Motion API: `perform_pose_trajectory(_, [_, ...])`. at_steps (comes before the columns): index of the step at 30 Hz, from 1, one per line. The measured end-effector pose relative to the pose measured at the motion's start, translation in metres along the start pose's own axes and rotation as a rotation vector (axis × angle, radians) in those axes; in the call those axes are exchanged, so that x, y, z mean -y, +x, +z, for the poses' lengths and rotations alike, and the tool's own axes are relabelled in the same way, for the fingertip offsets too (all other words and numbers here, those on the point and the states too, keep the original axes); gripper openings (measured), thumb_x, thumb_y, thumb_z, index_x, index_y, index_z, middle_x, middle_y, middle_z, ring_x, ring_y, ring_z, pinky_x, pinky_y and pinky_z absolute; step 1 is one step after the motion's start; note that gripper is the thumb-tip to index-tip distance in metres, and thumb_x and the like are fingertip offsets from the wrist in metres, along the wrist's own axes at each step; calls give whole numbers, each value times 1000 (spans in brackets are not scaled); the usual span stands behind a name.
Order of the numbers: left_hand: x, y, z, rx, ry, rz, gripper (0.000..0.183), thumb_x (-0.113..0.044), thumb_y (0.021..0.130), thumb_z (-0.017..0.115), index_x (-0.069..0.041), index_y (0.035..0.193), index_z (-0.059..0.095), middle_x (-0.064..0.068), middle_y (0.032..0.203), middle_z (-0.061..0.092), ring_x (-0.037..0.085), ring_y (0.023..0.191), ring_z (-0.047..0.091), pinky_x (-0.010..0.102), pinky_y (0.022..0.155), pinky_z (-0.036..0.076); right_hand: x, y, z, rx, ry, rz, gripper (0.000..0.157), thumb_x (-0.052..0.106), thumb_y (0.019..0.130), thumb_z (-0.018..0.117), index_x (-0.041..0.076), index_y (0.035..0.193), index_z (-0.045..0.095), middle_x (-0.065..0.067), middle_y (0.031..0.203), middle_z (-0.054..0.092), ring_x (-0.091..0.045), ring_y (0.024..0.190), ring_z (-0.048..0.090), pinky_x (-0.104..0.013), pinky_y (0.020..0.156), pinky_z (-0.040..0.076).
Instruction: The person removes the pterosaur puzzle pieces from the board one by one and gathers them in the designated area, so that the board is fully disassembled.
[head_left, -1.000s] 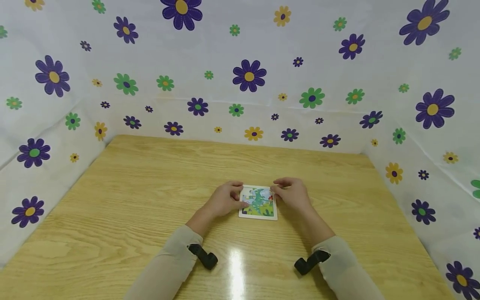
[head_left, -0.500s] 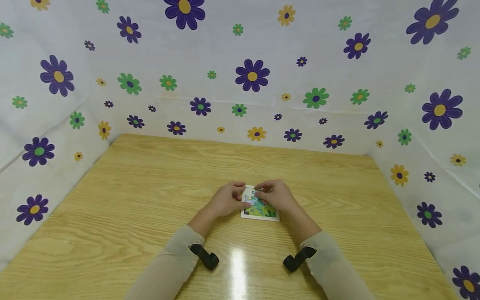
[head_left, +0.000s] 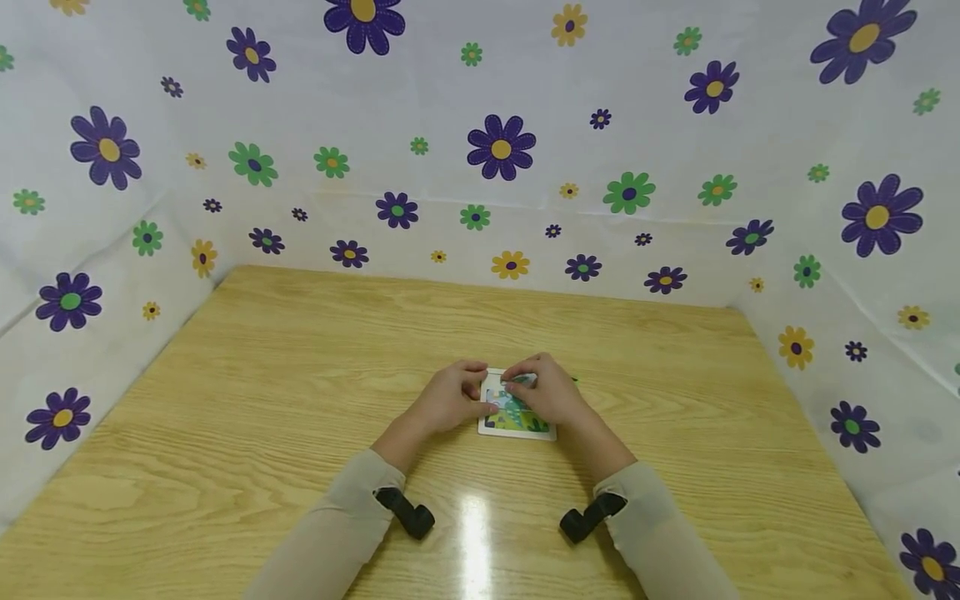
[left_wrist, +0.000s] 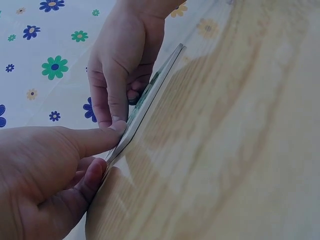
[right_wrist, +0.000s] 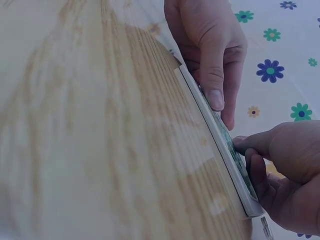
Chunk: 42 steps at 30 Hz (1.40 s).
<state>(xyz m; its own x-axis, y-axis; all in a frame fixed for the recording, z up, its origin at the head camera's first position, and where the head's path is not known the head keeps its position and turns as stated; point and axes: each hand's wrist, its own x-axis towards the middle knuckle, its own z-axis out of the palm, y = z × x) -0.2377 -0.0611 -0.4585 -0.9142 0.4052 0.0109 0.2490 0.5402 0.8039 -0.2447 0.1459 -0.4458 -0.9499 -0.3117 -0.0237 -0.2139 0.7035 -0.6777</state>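
A small jigsaw puzzle (head_left: 517,421) in a white frame lies on the wooden table, its picture mostly green, blue and yellow. My left hand (head_left: 448,400) grips the frame's left edge, with its thumb over the picture. Over the upper part of the puzzle, my right hand (head_left: 553,392) has thumb and forefinger together at a puzzle piece, which they largely hide. The right wrist view shows the right hand (right_wrist: 292,167) against the picture side, and the left hand (right_wrist: 215,55) farther up the frame.
The wood-grain table (head_left: 315,342) extends around the puzzle. A white cloth (head_left: 360,108) printed with flowers encloses its back and sides. A small dark green sliver (head_left: 575,380) shows just beyond the right hand. Both wrists wear black straps (head_left: 405,512).
The right hand has moved left from the frame's upper right corner to over the upper part of the picture. The left hand keeps its place on the frame.
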Motion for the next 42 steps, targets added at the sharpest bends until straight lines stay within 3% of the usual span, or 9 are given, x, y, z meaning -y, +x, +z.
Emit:
perform_pose_trajectory(17, [-3,0,-1,2,-10,-31,65,-21,84,82,1,140,56,9,139,57,12,86,55,22,72,45,3,-1,-1,12,9,6,15,16,98,65,11,110,72,-12,118,61,-20,88,54,-32,77,46])
perform_pose_trajectory(26, [-2,0,-1,13,-33,-36,69,-21,84,82,0,143,52,9,122,65,13,86,54,24,72,46,1,2,-4,31,202,102,26,7,99,59,1,124,65,-15,116,68,-14,77,61,-25,68,51])
perform_pose_trajectory(37, [-2,1,0,12,-19,-48,69,-22,84,82,-2,143,53,6,119,64,13,86,54,27,73,46,8,-4,-15,70,367,186,22,4,100,58,0,120,64,-20,107,66,-14,75,68,-25,71,58])
perform_pose_trajectory(42, [-1,0,-1,19,-20,-42,69,-21,84,82,-1,143,52,7,124,62,13,86,53,26,73,46,7,-3,-12,27,379,177,22,4,100,58,-4,117,68,-20,104,69,-10,69,66,-21,65,56])
